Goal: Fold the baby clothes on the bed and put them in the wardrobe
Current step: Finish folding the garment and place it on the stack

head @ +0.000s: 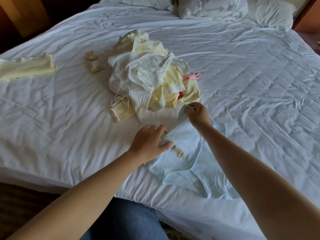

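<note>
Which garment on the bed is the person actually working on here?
The pale blue garment at the near edge: the right hand pinches its raised corner, the left hand presses on it. The white-and-yellow heap and the lone yellow piece lie untouched.

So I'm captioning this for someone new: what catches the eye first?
A heap of white and yellow baby clothes sits central on the bed. Nearer, a pale blue baby garment lies spread; the left hand rests on it while the right hand pinches a lifted corner.
</note>
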`<state>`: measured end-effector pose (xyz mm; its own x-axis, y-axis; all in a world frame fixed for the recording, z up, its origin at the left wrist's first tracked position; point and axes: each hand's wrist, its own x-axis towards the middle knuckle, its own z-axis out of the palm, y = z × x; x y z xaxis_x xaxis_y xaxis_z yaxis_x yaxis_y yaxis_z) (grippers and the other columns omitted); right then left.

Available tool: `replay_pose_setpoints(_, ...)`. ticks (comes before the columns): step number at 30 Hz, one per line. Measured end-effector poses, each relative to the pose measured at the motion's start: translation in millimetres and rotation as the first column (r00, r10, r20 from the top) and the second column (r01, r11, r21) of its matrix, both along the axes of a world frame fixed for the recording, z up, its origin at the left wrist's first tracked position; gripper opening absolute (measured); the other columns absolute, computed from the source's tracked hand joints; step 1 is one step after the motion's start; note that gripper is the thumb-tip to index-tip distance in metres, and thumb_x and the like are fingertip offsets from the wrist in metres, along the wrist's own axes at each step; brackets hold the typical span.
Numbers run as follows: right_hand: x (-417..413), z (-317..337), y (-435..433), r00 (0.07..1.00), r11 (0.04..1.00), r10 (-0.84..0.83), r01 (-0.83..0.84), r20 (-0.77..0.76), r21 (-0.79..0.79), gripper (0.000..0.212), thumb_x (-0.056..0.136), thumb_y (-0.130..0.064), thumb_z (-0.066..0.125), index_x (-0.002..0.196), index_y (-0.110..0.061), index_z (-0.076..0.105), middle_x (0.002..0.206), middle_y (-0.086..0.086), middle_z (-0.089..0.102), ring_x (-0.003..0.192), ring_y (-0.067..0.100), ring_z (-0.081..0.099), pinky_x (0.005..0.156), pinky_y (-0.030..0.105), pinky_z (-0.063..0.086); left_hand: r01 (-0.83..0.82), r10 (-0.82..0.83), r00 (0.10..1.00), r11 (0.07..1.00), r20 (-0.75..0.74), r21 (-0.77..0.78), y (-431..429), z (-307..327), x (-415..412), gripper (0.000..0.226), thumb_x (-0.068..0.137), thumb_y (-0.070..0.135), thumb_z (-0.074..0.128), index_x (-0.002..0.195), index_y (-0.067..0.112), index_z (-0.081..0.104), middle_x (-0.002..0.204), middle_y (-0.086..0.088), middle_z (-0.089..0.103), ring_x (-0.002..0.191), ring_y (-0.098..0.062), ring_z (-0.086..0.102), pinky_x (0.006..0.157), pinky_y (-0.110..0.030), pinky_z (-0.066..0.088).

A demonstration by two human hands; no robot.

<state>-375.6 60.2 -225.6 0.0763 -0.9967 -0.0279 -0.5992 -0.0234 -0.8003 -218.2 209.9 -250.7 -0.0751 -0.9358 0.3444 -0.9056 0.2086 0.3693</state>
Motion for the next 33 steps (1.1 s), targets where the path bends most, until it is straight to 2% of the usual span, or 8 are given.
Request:
replay_pose_setpoints(3, 0.1, -4.6, -0.8, 0.997, 0.997, 0.073, -0.072, -0.034, 0.022, 0.016, 0.089, -0.031, 0.054, 0.1, -0.034, 0.066, 0.096, -0.009, 0.068, 0.095, 0.02, 0.062, 0.099, 0.048, 0.045, -0.061, 0.064, 0.993, 0.998, 0.1, -0.03, 3.3, 0.7, 7.8, 0.034, 0.087, 0.046, 0.056, 0.103, 0.016, 0.058, 0.065, 0.004, 0.064, 0.064, -0.022, 0.064, 0.073, -0.029, 0.041)
replay_pose_setpoints(8, -5.6, -10.5, 6.9, 0.938, 0.972, 0.195, -0.224, -0.287, -0.073, 0.039, 0.095, -0.031, 0.053, 0.134, -0.031, 0.055, 0.138, -0.002, 0.056, 0.133, 0.023, 0.042, 0.114, 0.043, 0.026, -0.069, 0.067, 0.975, 0.998, 0.211, 0.001, 3.8, -13.1, 8.7, 0.038, 0.075, 0.036, 0.073, 0.108, 0.02, 0.065, 0.093, -0.002, 0.064, 0.089, -0.027, 0.063, 0.095, -0.044, 0.045)
replay_pose_setpoints(12, -25.7, -5.8, 31.6, 0.918, 0.929, 0.241, -0.312, -0.314, -0.2, 0.037, 0.091, -0.018, 0.056, 0.128, -0.024, 0.061, 0.133, 0.0, 0.058, 0.13, 0.019, 0.043, 0.107, 0.032, 0.032, 0.126, -0.114, 0.989, 0.984, 0.095, -0.128, 10.9, -16.6, -4.1, 0.031, 0.081, 0.045, 0.059, 0.096, 0.021, 0.071, 0.102, 0.0, 0.061, 0.104, -0.019, 0.053, 0.11, -0.049, 0.034)
replay_pose_setpoints(15, -54.2, -6.9, 55.2, 0.877, 0.899, 0.276, -0.381, -0.392, -0.218, 0.031, 0.088, -0.015, 0.057, 0.115, -0.027, 0.067, 0.124, -0.006, 0.061, 0.123, 0.015, 0.046, 0.09, 0.03, 0.043, 0.261, -0.261, 0.965, 0.965, 0.012, -0.011, 30.2, -12.6, -19.3, 0.031, 0.077, 0.056, 0.065, 0.08, 0.025, 0.066, 0.09, 0.008, 0.06, 0.091, -0.012, 0.054, 0.085, -0.032, 0.047)
replay_pose_setpoints(18, -74.4, -10.7, 74.3, 0.827, 0.886, 0.299, -0.426, -0.476, -0.183, 0.029, 0.087, -0.012, 0.056, 0.105, -0.029, 0.07, 0.121, -0.008, 0.062, 0.12, 0.014, 0.048, 0.083, 0.03, 0.044, 0.267, -0.281, 0.958, 0.948, 0.059, 0.17, 41.6, -12.7, -28.1, 0.04, 0.069, 0.068, 0.062, 0.079, 0.029, 0.062, 0.092, 0.013, 0.06, 0.094, -0.007, 0.052, 0.082, -0.023, 0.037)
replay_pose_setpoints(23, -83.3, -15.2, 87.7, 0.761, 0.896, 0.382, -0.445, -0.524, 0.006, 0.046, 0.09, -0.012, 0.049, 0.127, -0.035, 0.06, 0.144, -0.014, 0.047, 0.135, 0.012, 0.039, 0.101, 0.035, 0.044, 0.187, -0.199, 0.98, 0.957, 0.031, 0.221, 42.2, 0.2, -41.9, 0.005, 0.067, 0.027, 0.068, 0.071, 0.024, 0.068, 0.078, 0.01, 0.062, 0.08, -0.015, 0.061, 0.074, -0.031, 0.051)
replay_pose_setpoints(26, -84.1, -13.0, 91.4, 0.745, 0.898, 0.375, -0.44, -0.551, 0.017, 0.053, 0.088, -0.009, 0.051, 0.132, -0.037, 0.055, 0.15, -0.013, 0.041, 0.138, 0.013, 0.036, 0.102, 0.036, 0.043, 0.14, -0.147, 0.989, 0.953, 0.006, 0.268, 42.4, 7.1, -47.2, 0.009, 0.07, 0.024, 0.06, 0.074, 0.023, 0.068, 0.079, 0.008, 0.066, 0.074, -0.014, 0.061, 0.067, -0.024, 0.047)
replay_pose_setpoints(33, -72.6, -9.9, 76.9, 0.942, 0.993, 0.097, -0.114, -0.321, -0.034, 0.044, 0.086, -0.01, 0.046, 0.122, -0.027, 0.064, 0.141, -0.003, 0.05, 0.122, 0.019, 0.051, 0.085, 0.031, 0.046, 0.093, -0.078, 0.995, 0.953, -0.06, 0.288, 46.6, 13.2, -53.5, 0.004, 0.076, 0.024, 0.061, 0.075, 0.024, 0.065, 0.077, 0.01, 0.066, 0.07, -0.007, 0.058, 0.063, -0.02, 0.043)
